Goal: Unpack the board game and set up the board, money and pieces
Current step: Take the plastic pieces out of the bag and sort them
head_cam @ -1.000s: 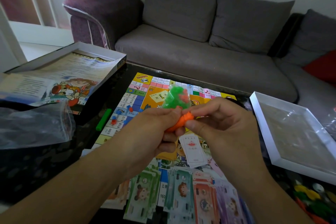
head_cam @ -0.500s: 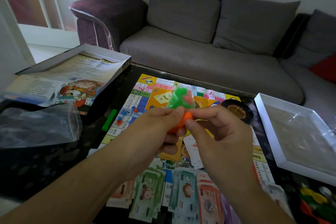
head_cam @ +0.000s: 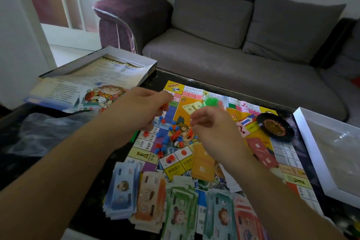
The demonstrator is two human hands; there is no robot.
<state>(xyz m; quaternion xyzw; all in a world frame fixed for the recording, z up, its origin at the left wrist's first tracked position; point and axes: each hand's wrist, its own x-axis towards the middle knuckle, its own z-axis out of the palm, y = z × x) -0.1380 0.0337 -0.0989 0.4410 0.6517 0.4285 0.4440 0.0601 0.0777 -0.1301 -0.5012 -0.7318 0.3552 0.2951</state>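
Green plastic pieces in a small clear bag are held up over the game board, pinched from below by the curled fingers of the right hand. The left hand is seen at 9 o'clock of the right, well apart from it, fingers curled over something orange at their tips; what it is cannot be told. Red and blue pieces lie scattered on the board below and between the 2 hands. Stacks of play money are laid in a row at the board's 6 o'clock edge. A black roulette wheel rests on the board at 3 o'clock of the right hand. The box base with printed sheets stands at 10 o'clock, the white box lid at 3 o'clock, an empty plastic bag at 9 o'clock, a grey sofa at 12.
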